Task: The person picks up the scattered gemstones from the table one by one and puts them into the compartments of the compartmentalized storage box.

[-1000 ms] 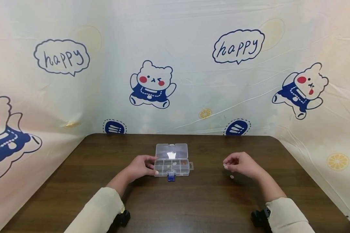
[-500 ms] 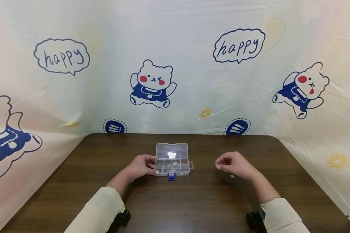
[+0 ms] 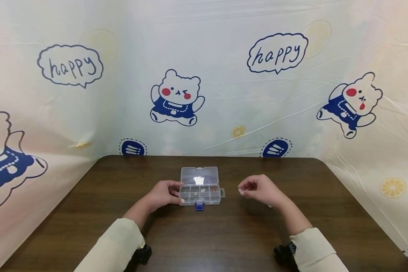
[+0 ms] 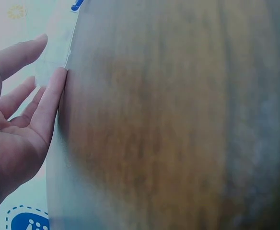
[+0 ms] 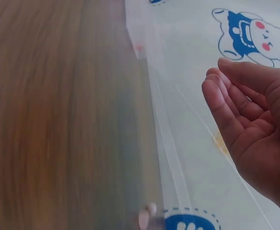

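Observation:
A clear plastic compartment box (image 3: 200,195) stands on the table with its lid up and a blue latch at the front. Some of its cells hold small whitish, yellowish and reddish pieces. My left hand (image 3: 163,195) holds the box's left end, thumb at the front corner and fingers at the back. To the right of the box, my right hand (image 3: 263,190) is raised off the table and pinches a small white piece (image 3: 240,190) between thumb and fingertips. Another small white piece (image 3: 269,206) lies on the table, partly behind the right wrist.
The dark wooden table (image 3: 204,241) ends at a back edge against a printed cloth (image 3: 224,87) with bears. A clear hanging tab (image 3: 222,193) sticks out from the box's right end. In the right wrist view, small pale pieces (image 5: 144,218) show low down.
My right hand has moved left toward the box with the small white piece in its fingertips. The left hand and box stay in place.

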Motion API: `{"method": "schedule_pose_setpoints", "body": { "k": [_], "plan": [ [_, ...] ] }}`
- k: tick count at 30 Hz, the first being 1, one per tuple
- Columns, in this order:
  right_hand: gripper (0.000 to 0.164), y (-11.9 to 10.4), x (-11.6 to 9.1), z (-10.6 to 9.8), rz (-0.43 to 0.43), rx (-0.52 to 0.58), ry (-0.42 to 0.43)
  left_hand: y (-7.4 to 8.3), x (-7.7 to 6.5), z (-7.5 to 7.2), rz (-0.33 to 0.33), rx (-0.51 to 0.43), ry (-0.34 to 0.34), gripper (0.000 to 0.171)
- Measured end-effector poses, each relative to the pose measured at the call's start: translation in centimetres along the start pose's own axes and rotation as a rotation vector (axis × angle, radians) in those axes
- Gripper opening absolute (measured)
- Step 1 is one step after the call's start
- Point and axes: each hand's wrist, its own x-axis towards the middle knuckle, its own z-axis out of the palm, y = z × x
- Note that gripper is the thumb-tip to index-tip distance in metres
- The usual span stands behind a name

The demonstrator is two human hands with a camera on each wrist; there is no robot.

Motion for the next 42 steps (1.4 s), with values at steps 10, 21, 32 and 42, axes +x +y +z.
{"method": "schedule_pose_setpoints", "body": {
  "k": [10,21,32,42],
  "plan": [
    [0.011,-1.0,1.9,2.4,-0.027,0.034,0.003,-0.1,0.3,0.0,-0.005,-0.007,-0.014,0.064],
    [0.01,-1.9,3.7,4.5,-0.006,0.046,-0.002,0.1,0.0,-0.4,0.018,-0.032,-0.034,0.07],
    [0.009,-2.3,5.3,6.5,-0.061,0.086,-0.02,-0.2,0.0,-0.8,0.022,-0.083,-0.08,0.071],
    [0.01,-2.6,6.8,8.1,-0.042,0.122,-0.031,-0.3,-0.1,-0.8,0.013,-0.102,-0.082,0.063]
  ]
}}
